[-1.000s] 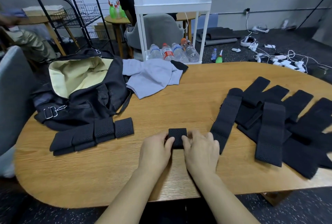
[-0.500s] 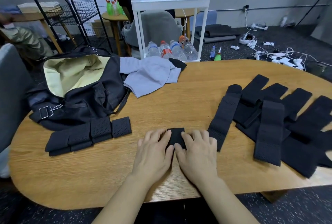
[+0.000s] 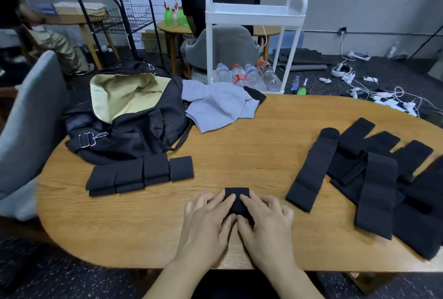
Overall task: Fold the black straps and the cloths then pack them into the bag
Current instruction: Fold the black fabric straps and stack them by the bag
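Under both hands, at table (image 3: 239,154) near edge: folded strap (image 3: 236,199), small black bundle. L hand (image 3: 208,222) & R hand (image 3: 266,224) side by side, palms down, fingers straight-ish, laid flat over strap's two sides, pressing it to wood. Not gripping, nothing pinched. Only strap's middle/far end shows betw the index fingers; rest hidden under palms.

Risks (judgement): strap looks springy, perforated fabric, so fold may pop open once pressure comes off, esp if hands lift both at once. Sliding it left w/o pinching could unroll it. Table is smooth wood, bundle could skid.

Pose: both forearms come in from near edge, converging; wrists low, thumbs tucked inward near each other, fingertips pointing away from body. L fingers slightly spread, R fingers a bit more fanned.

Elsewhere: left of L hand & further out, folded pile (image 3: 139,175), several done straps in a row, touching each other. Beyond that, bag (image 3: 134,121) lying open, pale lining up, just behind pile. Grey cloth (image 3: 220,109) ahead of hands, far side, touching bag, unfolded. Right of R hand, loose straps (image 3: 374,178), overlapping heap, flat, not yet folded, nearest one close to R hand but apart.

Progress guess: early-mid; most straps + cloth left, nothing seen packed in bag yet
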Demonstrator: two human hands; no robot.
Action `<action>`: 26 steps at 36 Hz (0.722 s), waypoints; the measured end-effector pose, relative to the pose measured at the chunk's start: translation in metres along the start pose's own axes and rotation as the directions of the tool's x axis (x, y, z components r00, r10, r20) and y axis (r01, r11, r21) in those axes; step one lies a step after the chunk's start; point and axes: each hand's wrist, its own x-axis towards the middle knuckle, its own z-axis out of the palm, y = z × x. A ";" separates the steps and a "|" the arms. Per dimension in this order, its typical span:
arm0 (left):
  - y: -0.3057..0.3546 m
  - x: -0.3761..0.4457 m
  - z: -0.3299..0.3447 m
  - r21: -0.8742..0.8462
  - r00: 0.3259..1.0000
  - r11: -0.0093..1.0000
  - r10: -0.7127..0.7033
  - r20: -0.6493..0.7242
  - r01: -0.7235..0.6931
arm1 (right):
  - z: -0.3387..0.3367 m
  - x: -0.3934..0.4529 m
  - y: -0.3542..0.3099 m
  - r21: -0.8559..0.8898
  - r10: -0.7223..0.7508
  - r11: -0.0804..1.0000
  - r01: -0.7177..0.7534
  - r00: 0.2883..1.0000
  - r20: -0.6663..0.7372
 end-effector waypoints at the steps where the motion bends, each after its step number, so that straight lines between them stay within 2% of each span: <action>1: -0.002 0.000 -0.002 0.001 1.000 1.000 -0.007 -0.013 0.007 | 0.001 0.002 -0.004 0.007 -0.005 1.000 0.005 1.000 0.001; 6: -0.028 0.008 -0.023 0.028 0.996 0.999 -0.020 -0.086 0.022 | 0.010 0.029 -0.028 0.085 -0.063 0.994 0.066 0.997 -0.041; 11: -0.058 0.035 -0.055 0.143 0.981 0.989 -0.010 -0.194 0.038 | 0.025 0.070 -0.063 0.157 -0.120 0.979 0.131 0.990 -0.078; 18: -0.094 0.049 -0.068 0.252 0.980 0.963 -0.044 -0.195 0.093 | 0.050 0.099 -0.091 0.188 -0.140 0.971 0.146 0.989 -0.048; 22: -0.104 0.046 -0.062 0.309 0.981 0.946 -0.043 -0.187 0.100 | 0.063 0.099 -0.093 0.149 -0.156 0.978 0.147 0.986 0.051; 26: -0.112 0.037 -0.057 0.331 0.983 0.939 -0.036 -0.179 0.095 | 0.072 0.092 -0.090 0.102 -0.176 0.979 0.174 0.984 0.008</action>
